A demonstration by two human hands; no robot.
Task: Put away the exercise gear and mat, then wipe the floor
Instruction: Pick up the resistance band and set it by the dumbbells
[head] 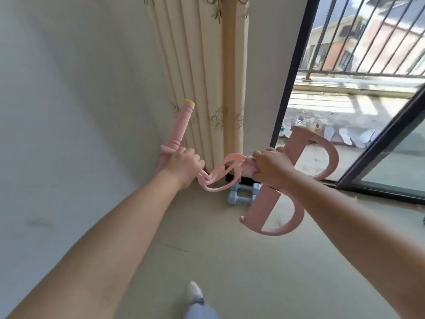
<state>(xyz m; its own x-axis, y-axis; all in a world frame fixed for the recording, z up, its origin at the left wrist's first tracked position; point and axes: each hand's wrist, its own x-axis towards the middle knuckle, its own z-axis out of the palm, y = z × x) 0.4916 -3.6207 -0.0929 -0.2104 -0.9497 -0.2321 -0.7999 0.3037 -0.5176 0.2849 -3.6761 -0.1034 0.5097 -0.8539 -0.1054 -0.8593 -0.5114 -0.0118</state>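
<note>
Currently the gear-stowing step is in hand: the left hand (184, 165) grips the pink handle bar (178, 128) and the right hand (271, 166) grips the foot pedal (296, 180), with the slack bands (220, 173) between them. Next, lower the set beside the dumbbells (241, 195), probably two, at 12 o'clock against the curtain (202, 77). The floor (207, 249) is bare; a glass door (391, 157) stands at 2 o'clock.
</note>
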